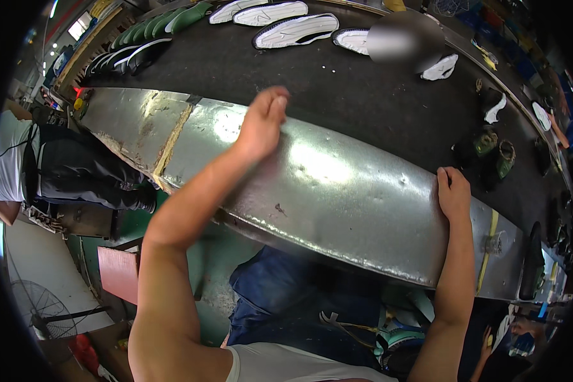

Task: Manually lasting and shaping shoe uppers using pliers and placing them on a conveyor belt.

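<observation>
A long, dented sheet-metal ledge (337, 210) runs slantwise in front of me, along the near side of a wide dark belt-like surface (363, 102). My left hand (262, 124) is held over the ledge's far edge, its fingers curled in and slightly blurred; nothing shows in it. At the ledge's right part, my right hand (454, 194) rests on the far edge with loosely bent fingers and no object visible in them. Beyond both hands lie white shoe pieces with black rims (296, 30). A smaller white shoe piece (439, 67) lies farther right.
Green shoe pieces (165, 27) and black ones (130, 56) line the far left. Dark green-and-black shoes (504, 159) sit at the right. Another person (76, 165) stands at the left, near a floor fan (41, 309). A pinkish board (118, 274) is below the ledge.
</observation>
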Tool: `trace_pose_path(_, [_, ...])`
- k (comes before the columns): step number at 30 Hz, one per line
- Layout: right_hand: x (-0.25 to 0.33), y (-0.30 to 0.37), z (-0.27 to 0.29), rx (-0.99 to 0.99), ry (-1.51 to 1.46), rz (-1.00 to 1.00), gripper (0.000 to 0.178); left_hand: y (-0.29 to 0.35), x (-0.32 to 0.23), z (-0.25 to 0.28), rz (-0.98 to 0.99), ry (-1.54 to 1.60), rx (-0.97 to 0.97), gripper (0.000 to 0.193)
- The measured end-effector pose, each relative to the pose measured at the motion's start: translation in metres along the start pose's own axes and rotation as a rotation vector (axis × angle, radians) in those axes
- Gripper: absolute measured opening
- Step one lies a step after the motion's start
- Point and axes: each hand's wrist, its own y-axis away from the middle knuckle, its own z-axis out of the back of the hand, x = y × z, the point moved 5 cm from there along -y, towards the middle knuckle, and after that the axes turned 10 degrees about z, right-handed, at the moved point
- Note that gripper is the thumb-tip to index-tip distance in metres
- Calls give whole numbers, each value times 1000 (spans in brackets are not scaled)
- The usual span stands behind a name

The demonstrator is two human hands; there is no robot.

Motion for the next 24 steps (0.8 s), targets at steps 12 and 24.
trace_pose_path(12, [8,-6,-8,18,-71,-11,25,-287,77,98,395,-173,-620,58])
trace_pose_path(24, [22,-13,-13,81,-44,-89,18,-446,145,105,239,781,-424,64])
